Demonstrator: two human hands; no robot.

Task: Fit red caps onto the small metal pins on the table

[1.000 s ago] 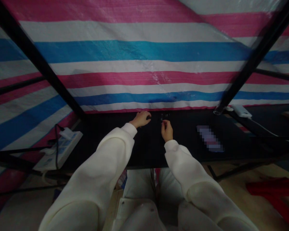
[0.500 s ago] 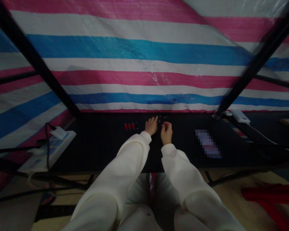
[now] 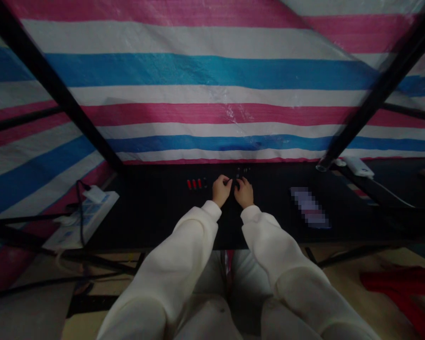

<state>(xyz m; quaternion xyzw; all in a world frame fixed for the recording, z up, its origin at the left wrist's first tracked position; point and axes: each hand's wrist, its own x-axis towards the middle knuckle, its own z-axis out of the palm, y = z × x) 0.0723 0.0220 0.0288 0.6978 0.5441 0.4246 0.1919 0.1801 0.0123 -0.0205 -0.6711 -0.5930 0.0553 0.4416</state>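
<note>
My left hand (image 3: pixel 221 190) is closed in a pinch over the black tabletop (image 3: pixel 152 208), with a small dark piece showing at its fingertips. Just to the right, my right hand (image 3: pixel 244 193) also has its fingers bent together around a small dark piece. The two hands face each other, a narrow gap apart; the pieces are too small and dark to name. Left of my hands stand several short red cylinders (image 3: pixel 194 184) in a row, with a dark small part (image 3: pixel 205 182) beside them. Tiny shiny parts (image 3: pixel 247 170) lie beyond my right hand.
A phone with a blurred screen (image 3: pixel 310 208) lies to the right. A white power strip (image 3: pixel 101 215) with plugs and cables sits at the left edge. Black metal posts (image 3: pixel 354 111) frame the table, and a striped sheet (image 3: pixel 212 71) hangs behind. At back right is a white box (image 3: pixel 358 166).
My left hand has gone from fingers spread flat on the table to a pinch. The right hand has turned inward toward it. The view has shifted slightly.
</note>
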